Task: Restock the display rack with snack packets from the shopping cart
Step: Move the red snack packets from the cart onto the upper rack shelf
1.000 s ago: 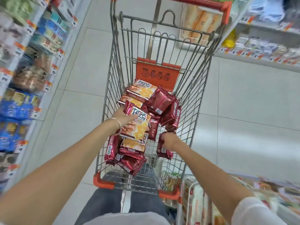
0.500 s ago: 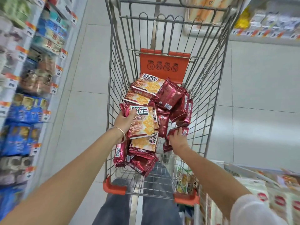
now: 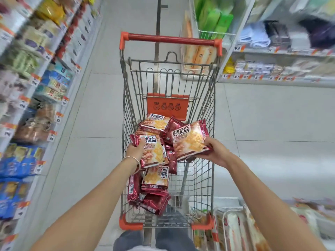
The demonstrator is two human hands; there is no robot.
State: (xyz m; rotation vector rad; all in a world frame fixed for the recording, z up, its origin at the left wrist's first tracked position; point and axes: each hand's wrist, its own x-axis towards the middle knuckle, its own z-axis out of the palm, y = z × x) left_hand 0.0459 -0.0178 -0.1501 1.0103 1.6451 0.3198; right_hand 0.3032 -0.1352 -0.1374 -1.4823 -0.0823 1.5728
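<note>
Head view, straight down into a silver wire shopping cart (image 3: 172, 39) with a red handle bar and orange corner guards.

Gripped in the left hand (image 3: 135, 151), thumb on the printed face and fingers curled underneath: one red-and-yellow foil snack packet (image 3: 155, 151), held face up just above the heap.

Pinched in the right hand (image 3: 215, 153) by its lower right corner, thumb on top and fingers below: a second packet of the same kind (image 3: 189, 140), tilted, just beside the first and slightly farther from the body.

Below and between both hands, on the cart floor: a loose heap of matching red packets (image 3: 155, 180), some face up, some showing plain dark-red backs.

Beyond the hands, on the cart's far wall: an orange plastic flap (image 3: 167, 105) bearing four round icons.

Around the left wrist: a thin metal bangle (image 3: 134, 159).

Left of the left hand: blurred store shelves (image 3: 36, 87) with orange-and-white price tags.

Right of the right forearm, nearer the body: a white wire rack (image 3: 223, 221) of pale packets, too blurred for detail.
</note>
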